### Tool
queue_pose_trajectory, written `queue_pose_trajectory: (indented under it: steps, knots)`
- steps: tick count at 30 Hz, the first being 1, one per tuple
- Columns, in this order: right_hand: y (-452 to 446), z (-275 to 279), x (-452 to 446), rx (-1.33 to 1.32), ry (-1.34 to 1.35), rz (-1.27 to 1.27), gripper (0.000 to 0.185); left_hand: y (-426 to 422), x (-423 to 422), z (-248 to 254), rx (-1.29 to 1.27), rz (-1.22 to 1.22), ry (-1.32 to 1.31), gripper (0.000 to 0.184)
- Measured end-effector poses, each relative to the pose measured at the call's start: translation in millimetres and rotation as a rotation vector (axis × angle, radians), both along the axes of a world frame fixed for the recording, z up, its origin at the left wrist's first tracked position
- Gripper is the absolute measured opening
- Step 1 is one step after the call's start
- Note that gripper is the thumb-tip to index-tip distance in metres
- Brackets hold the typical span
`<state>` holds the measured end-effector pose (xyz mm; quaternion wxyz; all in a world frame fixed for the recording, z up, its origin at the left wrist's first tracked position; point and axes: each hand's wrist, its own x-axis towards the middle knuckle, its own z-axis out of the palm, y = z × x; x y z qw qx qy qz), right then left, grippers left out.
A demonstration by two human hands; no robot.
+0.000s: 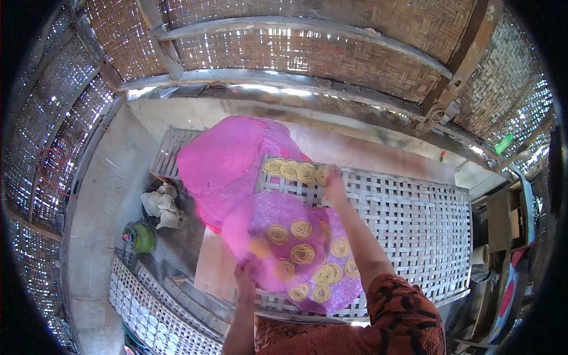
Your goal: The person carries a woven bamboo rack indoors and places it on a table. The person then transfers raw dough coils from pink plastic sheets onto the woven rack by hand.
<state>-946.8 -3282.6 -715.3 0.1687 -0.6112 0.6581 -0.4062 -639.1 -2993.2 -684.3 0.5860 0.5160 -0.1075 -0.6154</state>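
My left hand (244, 272) is closed on the near edge of a thin pink plastic sheet (236, 228), which is blurred where it lifts. My right hand (335, 186) reaches to the far edge of a woven bamboo rack (408, 231), its fingers closed at the side of a yellow noodle nest (322, 174). That nest ends a short row of round nests (289, 170) along the rack's far left edge. Several more nests (302, 254) lie loosely on the pink sheet in front of me, some seen through it.
A large pink-covered heap (228, 160) stands behind the rack's left end. On the floor at left are a green gas cylinder (139, 238) and pale bags (163, 206). Another woven rack (142, 313) with round white pieces lies lower left. Woven bamboo walls (307, 56) surround the area.
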Motion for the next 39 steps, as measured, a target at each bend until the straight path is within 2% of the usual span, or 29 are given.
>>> queue_pose_trajectory:
  steps: [2, 4, 6, 7, 8, 9, 11, 13, 15, 16, 17, 19, 21, 23, 24, 26, 27, 28, 29, 30, 32, 35, 37, 39]
  knots:
    - [49.2, 5.9, 32.2, -0.002, -0.07, 0.252, 0.035, -15.0, -22.3, 35.0, -0.06, 0.032, 0.037, 0.03]
    - [108.7, 109.1, 85.5, 0.314, -0.086, 0.424, 0.045, -32.0, -44.4, 56.7, -0.126, 0.063, 0.068, 0.031]
    - [144.2, 96.0, 114.3, 0.578, -0.501, 0.869, 0.035, -39.8, -57.3, 67.7, -0.15, 0.013, 0.19, 0.032]
    - [146.1, 95.1, 112.0, 0.575, -0.501, 0.866, 0.035, -37.5, -50.2, 33.1, -0.245, -0.166, -0.177, 0.036]
    - [147.2, 105.6, 107.4, 0.569, -0.452, 0.733, 0.03, -39.9, -47.0, 26.5, -0.332, -0.28, -0.56, 0.041]
    - [147.0, 112.5, 101.1, 0.563, -0.404, 0.601, 0.024, -36.6, -46.5, 20.3, -0.338, -0.243, -0.597, 0.035]
    - [126.2, 88.1, 69.1, 0.647, -0.73, 0.425, 0.015, -32.8, -41.3, 23.0, -0.353, -0.212, -0.636, 0.03]
    - [102.2, 67.8, 19.3, 0.399, -0.888, 0.424, 0.013, -23.8, -26.2, 39.3, -0.027, 0.009, 0.252, 0.037]
    - [71.7, 51.9, -32.1, 0.213, -0.779, 0.291, 0.01, -8.6, -16.3, 47.5, -0.03, 0.038, 0.211, 0.036]
    - [59.9, 53.6, -49.7, 0.195, -0.822, 0.234, 0.011, 1.9, -11.4, 45.5, -0.033, 0.069, 0.17, 0.035]
    - [48.0, 55.7, -62.5, 0.176, -0.863, 0.179, 0.012, 12.9, -5.4, 23.6, -0.026, 0.07, 0.17, 0.035]
    - [28.2, 45.9, -75.5, 0.159, -0.933, 0.101, 0.016, 31.1, 5.3, -30.9, 0.189, 0.002, 0.008, 0.033]
    - [7.6, 22.3, -85.0, 0.138, -1.005, 0.024, 0.02, 40.1, -9.8, -18.7, 0.172, -0.019, 0.016, 0.031]
    - [-3.8, -3.2, -90.1, 0.158, -0.781, -0.105, 0.024, 47.6, -18.9, -15.8, 0.158, -0.044, 0.025, 0.029]
    - [-0.8, -11.1, -89.9, 0.163, -0.784, -0.11, 0.024, 49.9, -19.6, -18.3, 0.15, -0.098, 0.042, 0.029]
    - [5.6, -20.1, -83.7, -0.336, 0.459, 0.044, 0.034, 47.2, -24.0, -10.2, 0.141, -0.161, 0.059, 0.029]
    - [22.6, -9.9, -59.3, -0.201, 0.29, 0.027, 0.046, 35.3, -31.8, 8.5, 0.089, -0.197, 0.054, 0.029]
    - [60.7, 41.9, -28.9, 0.185, 0.212, 0.138, 0.052, 24.0, -41.6, 21.4, 0.034, -0.232, 0.051, 0.029]
    - [89.7, 45.3, -5.5, 0.115, -0.125, 0.277, 0.047, 14.7, -53.7, 19.9, -0.05, -0.221, 0.112, 0.031]
    - [116.2, 119.0, 21.5, 0.526, 0.034, 0.562, 0.048, 5.0, -66.4, 27.6, -0.05, -0.224, 0.116, 0.031]
    - [166.5, 159.1, 48.1, 0.614, -0.272, 0.856, 0.028, -14.5, -86.4, 45.5, -0.13, -0.227, 0.169, 0.033]
    - [163.5, 94.7, 36.1, 0.546, -0.263, 0.796, 0.023, -24.3, -95.6, 56.2, -0.104, -0.212, 0.189, 0.037]
    - [145.3, 66.1, 1.2, 0.653, -0.287, 0.413, 0.015, -13.9, -83.9, 36.5, -0.097, -0.207, 0.208, 0.037]
    - [134.7, 114.7, -33.5, 0.383, -0.43, 0.39, 0.014, 3.5, -61.6, 21.8, -0.087, -0.206, 0.223, 0.037]
